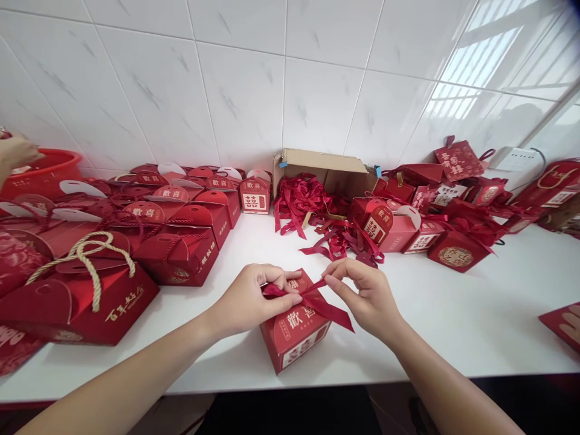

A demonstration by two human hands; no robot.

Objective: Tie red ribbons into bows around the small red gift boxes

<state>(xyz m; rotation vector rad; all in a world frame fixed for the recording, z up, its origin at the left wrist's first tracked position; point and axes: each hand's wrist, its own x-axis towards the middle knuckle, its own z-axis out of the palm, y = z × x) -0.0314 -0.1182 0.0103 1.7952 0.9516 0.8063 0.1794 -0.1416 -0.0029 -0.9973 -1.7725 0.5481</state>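
A small red gift box with white characters stands at the front edge of the white counter. A dark red ribbon lies across its top, with one tail hanging down over the front. My left hand pinches the ribbon's left end on the box top. My right hand pinches the ribbon at the right of the box. Both hands are closed on the ribbon.
Rows of finished red boxes fill the left of the counter; a large one has a rope handle. A cardboard box spills loose red ribbons. More red boxes lie to the right. Another person's hand is by a red basin.
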